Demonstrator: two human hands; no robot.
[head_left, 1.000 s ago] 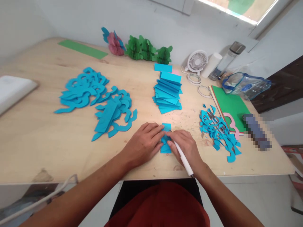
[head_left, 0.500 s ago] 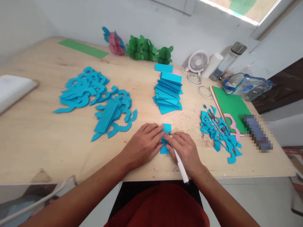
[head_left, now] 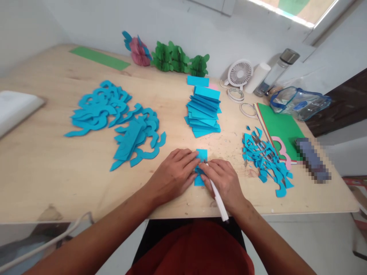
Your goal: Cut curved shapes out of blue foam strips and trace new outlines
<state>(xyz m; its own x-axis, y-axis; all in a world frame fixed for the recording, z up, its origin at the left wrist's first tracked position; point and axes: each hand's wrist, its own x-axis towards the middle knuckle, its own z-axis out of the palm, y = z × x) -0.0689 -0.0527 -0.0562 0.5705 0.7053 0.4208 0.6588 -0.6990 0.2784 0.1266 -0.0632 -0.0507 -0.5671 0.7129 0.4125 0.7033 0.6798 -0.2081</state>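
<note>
A small blue paper strip (head_left: 202,154) lies on the wooden table in front of me, with a raised fold partly hidden beneath my fingers. From its left side my left hand (head_left: 179,172) grips the paper, fingers close together and thumb tucked low. My right hand (head_left: 223,179) presses on the strip's right side, fingers bent, and keeps a white pen (head_left: 218,198) between its fingers. The pen slants across the hand, its dark tip by the paper and its back end toward me. Beyond the hands stands a loose stack of folded blue paper (head_left: 203,112).
Wavy blue cutouts (head_left: 100,107) lie left; blue scraps (head_left: 265,156), partly over scissors, lie right. A pink cutout (head_left: 282,152) overlaps green sheets (head_left: 282,128). Along the back are green paper decorations (head_left: 172,57), a small fan (head_left: 240,73), tape rolls (head_left: 235,94) and a bottle (head_left: 276,72).
The view has shifted very slightly. Both hands, the pen and the blue strip keep practically the same places.
</note>
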